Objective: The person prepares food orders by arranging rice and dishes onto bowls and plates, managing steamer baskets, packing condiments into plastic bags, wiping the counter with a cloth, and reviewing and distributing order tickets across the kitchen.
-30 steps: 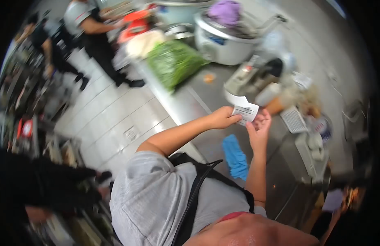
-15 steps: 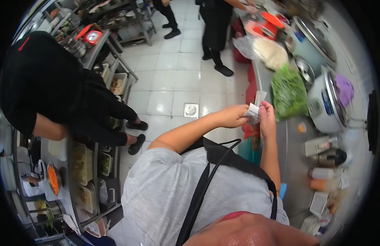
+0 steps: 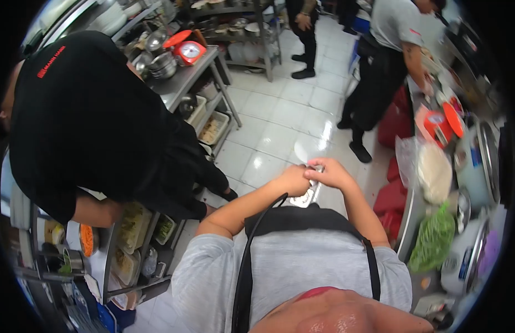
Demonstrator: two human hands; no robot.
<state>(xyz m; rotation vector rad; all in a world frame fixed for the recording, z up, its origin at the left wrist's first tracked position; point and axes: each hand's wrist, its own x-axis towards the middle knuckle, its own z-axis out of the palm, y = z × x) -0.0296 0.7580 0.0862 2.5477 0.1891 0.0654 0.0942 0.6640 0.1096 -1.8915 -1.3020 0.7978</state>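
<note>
My left hand [image 3: 294, 180] and my right hand [image 3: 330, 173] meet in front of my chest, above the tiled floor. Both are closed, fingertips pinched together around a small white paper slip [image 3: 313, 167]. Most of the slip is covered by my fingers, so its print and full shape cannot be made out. A pale rounded patch shows just beyond the fingertips; whether it is paper or glare on the tiles is unclear. I wear a dark apron [image 3: 302, 220] over a grey shirt.
At left, a person in black [image 3: 96, 122] bends over a shelf unit holding food trays [image 3: 134, 225]. A red scale [image 3: 189, 51] stands on a steel table. Along the right counter lie bagged greens [image 3: 433, 238] near large cookers [image 3: 476, 166]. Another person [image 3: 399, 33] works there.
My view has swung left, so the counter sits farther right. My hands have come away from the counter's edge to in front of my chest, and the slip is more covered.
</note>
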